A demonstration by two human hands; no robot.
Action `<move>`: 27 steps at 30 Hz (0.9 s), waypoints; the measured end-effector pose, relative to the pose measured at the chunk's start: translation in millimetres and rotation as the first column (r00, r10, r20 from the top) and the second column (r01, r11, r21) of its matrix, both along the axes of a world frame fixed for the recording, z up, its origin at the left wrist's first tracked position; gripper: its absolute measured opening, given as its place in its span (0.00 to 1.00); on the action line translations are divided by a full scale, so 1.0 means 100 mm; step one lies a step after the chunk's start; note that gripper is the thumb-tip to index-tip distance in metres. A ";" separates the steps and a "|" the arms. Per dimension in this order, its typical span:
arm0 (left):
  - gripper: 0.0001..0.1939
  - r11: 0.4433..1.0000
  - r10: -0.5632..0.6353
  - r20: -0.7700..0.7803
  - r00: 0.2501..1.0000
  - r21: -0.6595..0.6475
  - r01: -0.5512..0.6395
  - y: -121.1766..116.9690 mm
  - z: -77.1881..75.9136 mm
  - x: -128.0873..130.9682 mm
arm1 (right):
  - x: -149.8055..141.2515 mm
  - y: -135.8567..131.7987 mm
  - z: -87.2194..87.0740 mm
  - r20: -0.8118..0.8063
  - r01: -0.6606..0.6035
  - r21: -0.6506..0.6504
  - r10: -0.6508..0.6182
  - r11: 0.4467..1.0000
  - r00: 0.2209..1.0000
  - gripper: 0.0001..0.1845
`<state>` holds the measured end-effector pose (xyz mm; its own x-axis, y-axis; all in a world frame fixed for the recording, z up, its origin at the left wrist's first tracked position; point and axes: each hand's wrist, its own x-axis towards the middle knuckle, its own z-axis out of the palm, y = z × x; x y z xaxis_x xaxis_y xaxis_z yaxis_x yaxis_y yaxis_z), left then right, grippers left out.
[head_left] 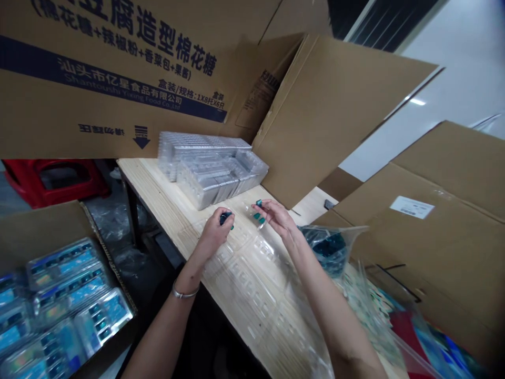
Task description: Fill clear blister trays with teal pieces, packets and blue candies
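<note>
Right fingers [272,205] pinched small glossy teal pieces [259,203] above clear moulded-plastic trays [248,287] on the pale wooden worktop [161,195]; left fingers [216,216] curled round a dark glossy piece [224,217]; light grip seemed best.

The wooden worktop [155,187] is carrying stacked clear trays [221,171] toward its far edge, moulded sheets [248,287] along its near edge, and a plastic bag [329,250] toward its right.

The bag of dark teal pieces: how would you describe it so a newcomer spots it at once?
Start from the big white-labelled carton on the picture's right, and go left toward the person's right forearm. Between them sits the clear bag. Its dark blue-green contents set it apart from the pale pieces just below it in view.
</note>
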<state>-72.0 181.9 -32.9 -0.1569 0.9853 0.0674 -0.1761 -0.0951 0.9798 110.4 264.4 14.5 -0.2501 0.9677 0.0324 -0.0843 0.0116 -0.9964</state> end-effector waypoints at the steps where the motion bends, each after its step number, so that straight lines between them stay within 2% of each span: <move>1: 0.10 1.000 -0.007 0.015 1.000 -0.007 0.007 0.00 0.00 0.00 | 0.03 0.05 -0.02 0.016 0.015 0.017 -0.015 1.000 1.000 0.10; 3: 0.11 1.000 -0.018 0.046 0.999 -0.013 0.018 0.00 0.00 -0.01 | 0.08 0.16 -0.07 0.112 0.038 0.069 -0.045 0.997 0.993 0.10; 5: 0.11 0.999 -0.027 0.076 0.997 -0.017 0.028 -0.01 0.00 -0.01 | 0.15 0.28 -0.13 0.309 0.052 0.163 -0.101 0.985 0.946 0.10; 6: 0.11 0.999 -0.032 0.086 0.996 -0.020 0.034 0.00 0.00 -0.02 | 0.18 0.34 -0.16 0.448 0.034 0.242 -0.143 0.970 0.883 0.10; 8: 0.11 0.999 -0.036 0.084 0.996 -0.021 0.038 0.00 0.00 -0.02 | 0.23 0.45 -0.20 0.699 -0.084 0.391 -0.236 0.917 0.675 0.08; 10: 0.11 0.999 -0.030 0.071 0.997 -0.018 0.031 0.00 0.01 -0.01 | 0.26 0.56 -0.22 0.826 -0.241 0.441 -0.286 0.865 0.485 0.05; 11: 0.11 0.999 -0.031 0.073 0.997 -0.017 0.032 0.00 0.01 0.00 | 0.27 0.60 -0.23 0.856 -0.300 0.433 -0.284 0.850 0.432 0.03; 15: 0.10 0.998 -0.058 0.120 0.991 -0.030 0.062 -0.02 0.02 0.02 | 0.20 0.73 -0.24 0.905 -0.411 0.381 -0.242 0.829 0.351 0.06; 19: 0.11 0.997 -0.067 0.126 0.990 -0.026 0.071 -0.02 0.02 0.02 | 0.13 0.80 -0.30 0.930 -0.455 0.346 -0.235 0.821 0.283 0.07; 27: 0.11 0.996 -0.086 0.114 0.990 -0.025 0.090 -0.01 0.01 0.02 | 0.18 0.78 -0.37 0.930 -0.480 0.361 -0.269 0.800 0.251 0.14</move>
